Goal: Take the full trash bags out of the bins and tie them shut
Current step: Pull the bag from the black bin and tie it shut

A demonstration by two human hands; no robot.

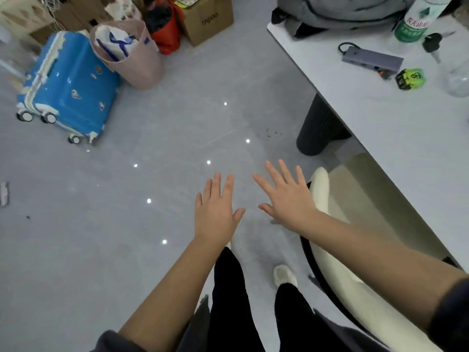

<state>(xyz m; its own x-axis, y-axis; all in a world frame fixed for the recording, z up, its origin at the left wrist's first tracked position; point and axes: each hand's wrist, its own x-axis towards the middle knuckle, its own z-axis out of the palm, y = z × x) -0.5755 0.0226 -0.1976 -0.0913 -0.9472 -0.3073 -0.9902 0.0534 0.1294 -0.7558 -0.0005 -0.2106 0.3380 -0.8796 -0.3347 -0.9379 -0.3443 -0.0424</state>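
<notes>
Fingers [217,181] on the left hand [215,212] are straight and close together, and the fingers [272,171] on the right hand [289,201] are straight and spread wide. Both hands are held flat in the air over the shiny grey floor [152,138], palms down. They hold nothing and touch nothing.

The round pink plastic bin [144,69] stands far from the fingers, up and to the left of them. It leans a little to the left. A white trash bag with blue marks [114,44] sits inside it and sticks out over the rim. The bag's top is open, not tied. The bin is touching a blue hard suitcase with small wheels [68,85] that lies on its side.

Behind the bin is a red bag [167,34] and a brown cardboard box [210,19]. The box has the word "rapoo" on it, seen upside down.

On the right is a white table [380,110]. A green and white plastic bottle [416,21] lies on it, with red writing on its label that is too blurry to read. Near it are a flat grey box with a black cord [373,59], a key with a black head [431,44], a small bright green and black thing [411,78] and a grey jacket [342,11].

A cream chair [327,237] stands under the right arm.
</notes>
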